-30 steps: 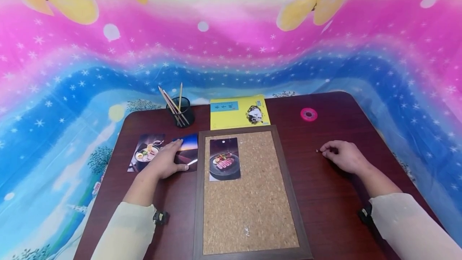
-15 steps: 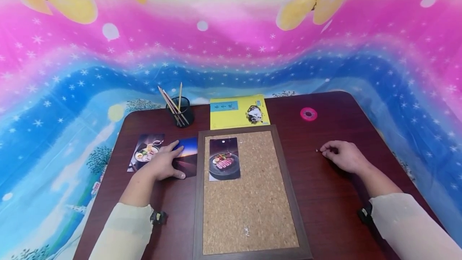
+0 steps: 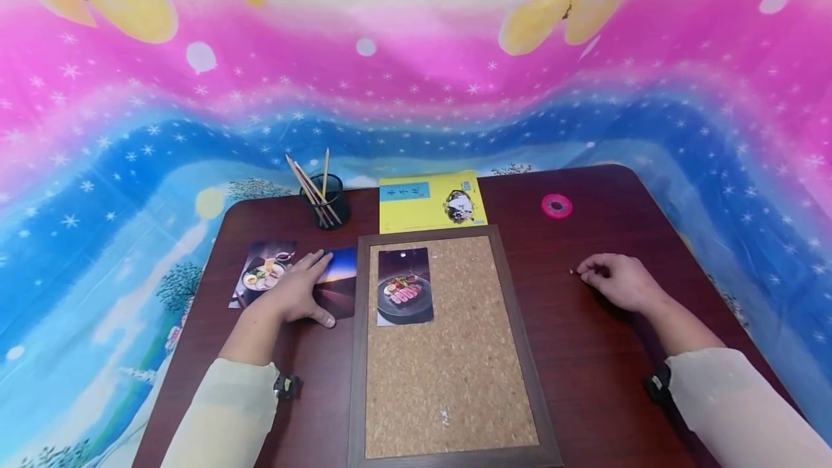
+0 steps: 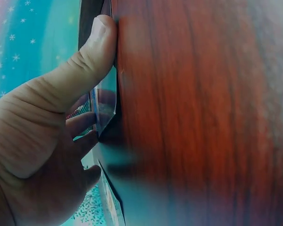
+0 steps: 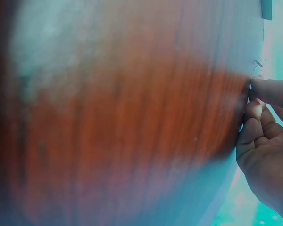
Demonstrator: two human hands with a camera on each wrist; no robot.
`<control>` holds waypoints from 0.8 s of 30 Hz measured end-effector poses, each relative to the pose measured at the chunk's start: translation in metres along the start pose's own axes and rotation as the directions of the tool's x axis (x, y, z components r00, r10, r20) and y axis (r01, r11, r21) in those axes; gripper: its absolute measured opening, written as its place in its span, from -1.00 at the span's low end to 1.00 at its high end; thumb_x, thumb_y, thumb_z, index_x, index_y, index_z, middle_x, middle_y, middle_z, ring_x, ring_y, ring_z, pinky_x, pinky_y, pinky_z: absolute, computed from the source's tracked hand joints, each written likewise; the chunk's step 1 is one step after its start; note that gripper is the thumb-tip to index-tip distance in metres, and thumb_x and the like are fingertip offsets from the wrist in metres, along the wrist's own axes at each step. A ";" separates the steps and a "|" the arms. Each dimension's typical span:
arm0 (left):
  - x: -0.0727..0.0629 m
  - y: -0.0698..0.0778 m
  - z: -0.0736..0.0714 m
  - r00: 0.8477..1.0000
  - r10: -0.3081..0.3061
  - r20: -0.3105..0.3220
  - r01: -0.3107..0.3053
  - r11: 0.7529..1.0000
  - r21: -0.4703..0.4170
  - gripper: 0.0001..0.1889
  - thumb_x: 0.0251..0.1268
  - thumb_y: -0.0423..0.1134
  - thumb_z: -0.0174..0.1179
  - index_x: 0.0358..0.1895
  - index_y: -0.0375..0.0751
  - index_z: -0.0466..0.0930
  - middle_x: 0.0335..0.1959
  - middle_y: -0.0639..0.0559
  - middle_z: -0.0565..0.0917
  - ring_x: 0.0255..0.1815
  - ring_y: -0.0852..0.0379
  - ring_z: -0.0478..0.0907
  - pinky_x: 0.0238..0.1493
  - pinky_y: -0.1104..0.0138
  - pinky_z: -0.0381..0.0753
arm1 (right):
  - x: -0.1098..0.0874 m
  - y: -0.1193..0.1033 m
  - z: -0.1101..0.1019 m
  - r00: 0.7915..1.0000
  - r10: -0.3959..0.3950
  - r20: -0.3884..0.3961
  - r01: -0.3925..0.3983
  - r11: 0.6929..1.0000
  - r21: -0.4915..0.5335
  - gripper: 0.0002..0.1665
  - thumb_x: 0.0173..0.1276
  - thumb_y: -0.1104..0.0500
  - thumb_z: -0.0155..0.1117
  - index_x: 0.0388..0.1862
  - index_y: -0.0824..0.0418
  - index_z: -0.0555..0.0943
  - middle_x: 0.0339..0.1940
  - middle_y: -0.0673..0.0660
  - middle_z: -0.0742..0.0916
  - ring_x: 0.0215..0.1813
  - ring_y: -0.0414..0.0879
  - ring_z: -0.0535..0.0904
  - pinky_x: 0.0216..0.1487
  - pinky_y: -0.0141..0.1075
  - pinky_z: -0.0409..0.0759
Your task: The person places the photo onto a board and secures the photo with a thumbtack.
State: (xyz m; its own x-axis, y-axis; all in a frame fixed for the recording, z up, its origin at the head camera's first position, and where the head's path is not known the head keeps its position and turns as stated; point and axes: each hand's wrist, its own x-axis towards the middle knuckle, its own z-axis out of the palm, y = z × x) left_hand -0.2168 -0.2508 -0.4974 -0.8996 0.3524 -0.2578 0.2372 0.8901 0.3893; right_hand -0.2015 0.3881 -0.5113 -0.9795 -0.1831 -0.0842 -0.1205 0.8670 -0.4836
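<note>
In the head view my left hand (image 3: 295, 296), fingers extended and thumb spread, rests on a sunset photo (image 3: 339, 287), covering its left part. In the left wrist view that photo's raised-looking edge (image 4: 107, 101) shows beside the thumb. Left of the hand lies a photo of a noodle bowl (image 3: 263, 273), partly under the wrist. My right hand (image 3: 620, 282) is low over the table at the right, fingertips pinching a tiny thumbtack (image 5: 258, 64). Between the hands is a framed corkboard (image 3: 455, 367) with a steak-dish photo (image 3: 404, 291) pinned at its upper left.
A black mesh cup (image 3: 334, 211) of pencils stands behind the photos. Beyond the corkboard lies a yellow book (image 3: 416, 215). A round pink case (image 3: 557, 206) sits at the back right of the dark wooden table (image 3: 604, 388). Patterned fabric surrounds the table.
The sunset photo, showing a bright glare earlier, has shifted slightly towards me and now looks flatter. My left thumb has moved nearer with it. My right hand has stayed put.
</note>
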 end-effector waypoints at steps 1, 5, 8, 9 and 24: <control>0.000 0.000 0.000 1.000 0.001 0.000 -0.001 1.000 -0.016 0.46 -0.36 0.23 0.72 0.68 -0.18 0.02 0.68 -0.28 0.03 0.65 -0.42 -0.11 0.50 -0.40 -0.03 | 0.000 0.000 0.000 1.000 0.002 0.000 -0.002 1.000 0.001 -0.87 0.52 0.17 0.32 -0.05 0.07 0.75 -0.14 0.08 0.76 -0.18 0.00 0.58 -0.08 -0.02 0.60; -0.003 0.003 0.001 1.000 -0.010 -0.010 0.010 0.999 -0.033 0.47 -0.33 0.17 0.74 0.70 -0.16 -0.02 0.67 -0.28 0.06 0.63 -0.45 -0.08 0.49 -0.40 0.02 | -0.001 0.000 -0.001 1.000 0.005 0.000 -0.005 1.000 0.006 -0.87 0.52 0.17 0.32 -0.05 0.07 0.75 -0.13 0.09 0.76 -0.17 0.01 0.58 -0.08 -0.01 0.60; -0.007 0.006 0.001 0.999 -0.021 -0.026 0.021 0.999 -0.027 0.47 -0.33 0.17 0.74 0.71 -0.10 -0.04 0.64 -0.31 0.11 0.61 -0.46 -0.05 0.46 -0.43 0.04 | 0.000 0.000 -0.001 1.000 0.005 0.004 -0.005 1.000 0.011 -0.88 0.52 0.17 0.32 -0.05 0.07 0.76 -0.14 0.09 0.76 -0.17 0.01 0.57 -0.07 -0.01 0.60; -0.008 0.006 0.001 0.999 -0.027 -0.033 0.026 0.999 -0.026 0.47 -0.33 0.17 0.74 0.71 -0.08 -0.05 0.63 -0.33 0.13 0.61 -0.46 -0.04 0.45 -0.43 0.05 | 0.000 0.000 0.000 1.000 0.005 0.006 -0.005 1.000 0.011 -0.88 0.52 0.17 0.32 -0.06 0.07 0.76 -0.14 0.08 0.76 -0.17 0.01 0.57 -0.07 -0.01 0.60; -0.017 0.001 -0.006 0.993 -0.051 -0.105 0.046 0.998 -0.049 0.29 -0.12 0.10 0.68 0.68 -0.10 0.04 0.54 -0.37 0.29 0.52 -0.41 0.25 0.39 -0.34 0.30 | -0.001 0.002 0.001 1.000 0.012 -0.008 -0.012 1.000 0.004 -0.88 0.52 0.17 0.30 -0.08 0.08 0.75 -0.17 0.08 0.75 -0.17 0.01 0.58 -0.08 -0.03 0.58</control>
State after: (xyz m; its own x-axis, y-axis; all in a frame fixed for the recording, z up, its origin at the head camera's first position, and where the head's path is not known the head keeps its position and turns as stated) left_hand -0.2037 -0.2580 -0.4872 -0.9440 0.2745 -0.1832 0.1775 0.8902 0.4195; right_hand -0.2006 0.3894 -0.5133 -0.9821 -0.1693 -0.0829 -0.1085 0.8674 -0.4856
